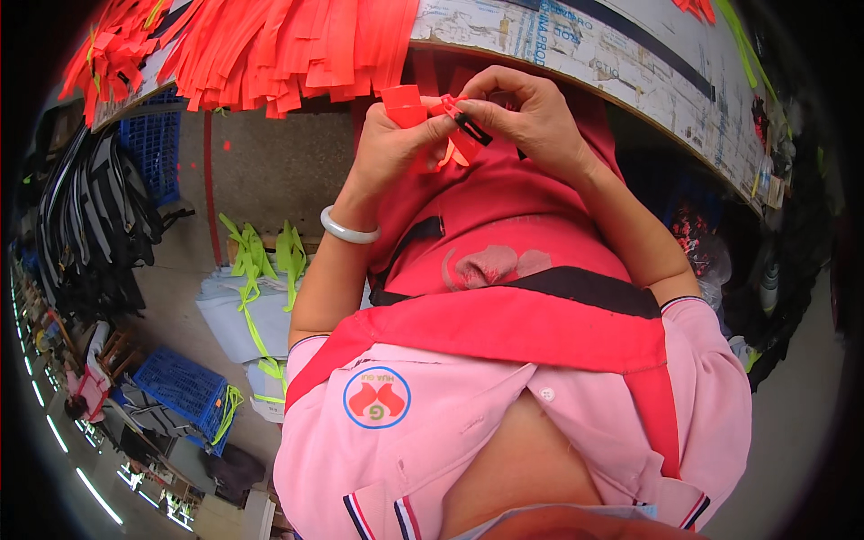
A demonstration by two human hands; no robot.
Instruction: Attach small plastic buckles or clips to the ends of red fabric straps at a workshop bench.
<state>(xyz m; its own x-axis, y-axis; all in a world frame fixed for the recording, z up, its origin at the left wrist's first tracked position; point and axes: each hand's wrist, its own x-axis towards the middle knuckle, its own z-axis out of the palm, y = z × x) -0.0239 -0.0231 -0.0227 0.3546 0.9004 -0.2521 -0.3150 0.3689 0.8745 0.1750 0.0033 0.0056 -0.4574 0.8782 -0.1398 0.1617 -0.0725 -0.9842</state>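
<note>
Both my hands work together over my lap, just off the near edge of the table. A bright orange-red strap (405, 106) is folded in my left hand (391, 148), its fingers closed round it. A small black plastic buckle (474, 130) sits on the strap between the hands, tilted down to the right. Thumb and forefinger of my right hand (535, 121) pinch the strap's end right beside the buckle. How the strap runs through the buckle is partly hidden by my fingers. A pale bangle (349, 227) circles my left wrist.
Many orange-red straps (297, 45) hang over the edge of the worktable (576, 49). To the left are hanging black and grey straps (90, 225), a blue crate (184, 387) and pale bundles (236, 315) with yellow-green straps. Another person (90, 387) is at far left.
</note>
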